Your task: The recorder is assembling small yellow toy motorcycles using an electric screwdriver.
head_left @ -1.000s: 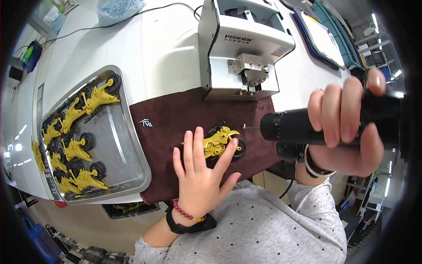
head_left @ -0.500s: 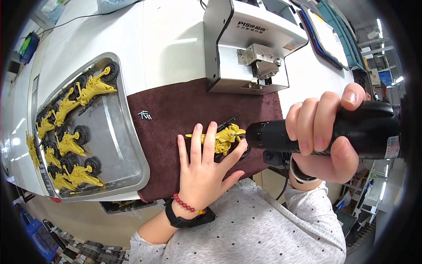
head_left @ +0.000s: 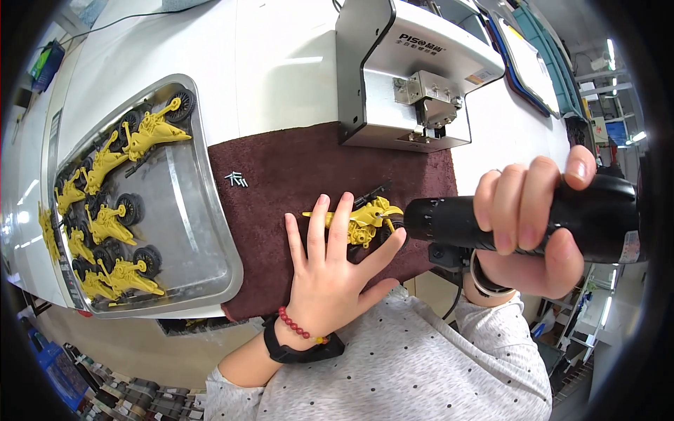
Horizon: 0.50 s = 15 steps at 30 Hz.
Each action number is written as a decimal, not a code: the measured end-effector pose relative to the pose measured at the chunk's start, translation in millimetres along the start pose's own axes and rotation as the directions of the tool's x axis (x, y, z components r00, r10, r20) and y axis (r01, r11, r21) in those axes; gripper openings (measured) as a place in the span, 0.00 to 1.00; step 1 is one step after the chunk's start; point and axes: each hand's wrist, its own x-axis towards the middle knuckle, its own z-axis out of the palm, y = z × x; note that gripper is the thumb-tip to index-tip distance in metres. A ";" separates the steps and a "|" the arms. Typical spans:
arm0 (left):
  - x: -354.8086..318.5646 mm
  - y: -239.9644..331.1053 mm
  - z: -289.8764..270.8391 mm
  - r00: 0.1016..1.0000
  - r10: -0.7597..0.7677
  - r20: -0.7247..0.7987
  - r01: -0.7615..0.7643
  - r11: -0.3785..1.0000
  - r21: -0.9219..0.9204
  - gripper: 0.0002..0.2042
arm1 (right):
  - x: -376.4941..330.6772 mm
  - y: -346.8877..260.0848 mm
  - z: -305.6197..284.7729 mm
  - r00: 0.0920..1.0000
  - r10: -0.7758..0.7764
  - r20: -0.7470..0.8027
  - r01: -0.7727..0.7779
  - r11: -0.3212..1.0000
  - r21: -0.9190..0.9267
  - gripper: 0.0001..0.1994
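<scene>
Motorbike [head_left: 375,209], a yellow toy, lies on the dark red cloth [head_left: 288,158]; the grip of the left hand [head_left: 324,281] is spread over it and hides some of it; the grip of the right hand [head_left: 535,207] is curled round a black tool [head_left: 449,219]; I can't see if the tool's tip touches the motorbike; the silver machine [head_left: 421,52] is cut off on top.
</scene>
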 end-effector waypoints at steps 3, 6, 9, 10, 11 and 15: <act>-0.3 -1.7 -2.2 0.982 -0.044 -0.183 0.013 0.985 -0.170 0.24 | -3.1 -13.7 3.8 0.996 -0.024 -0.088 0.031 0.997 0.072 0.19; 6.3 0.4 -12.5 0.972 -0.128 -0.198 0.095 0.982 -0.165 0.17 | -7.2 -18.6 8.0 0.988 -0.054 -0.143 0.071 0.991 0.115 0.19; 11.4 0.5 -12.4 0.969 -0.125 -0.214 0.075 0.971 -0.226 0.10 | -10.5 -24.6 10.6 0.990 -0.028 -0.136 0.048 0.989 0.140 0.18; 11.2 0.5 -11.7 0.969 -0.124 -0.214 0.074 0.971 -0.226 0.10 | -11.1 -25.9 10.4 0.990 -0.029 -0.137 0.048 0.989 0.139 0.18; 10.8 0.3 -10.5 0.965 -0.103 -0.241 0.043 0.969 -0.242 0.08 | -11.6 -27.0 10.3 0.991 -0.039 -0.128 0.058 0.988 0.142 0.18; 10.4 0.6 -10.3 0.952 -0.090 -0.293 0.002 0.958 -0.288 0.05 | -15.0 -26.1 15.0 0.971 -0.112 -0.213 0.155 0.968 0.196 0.18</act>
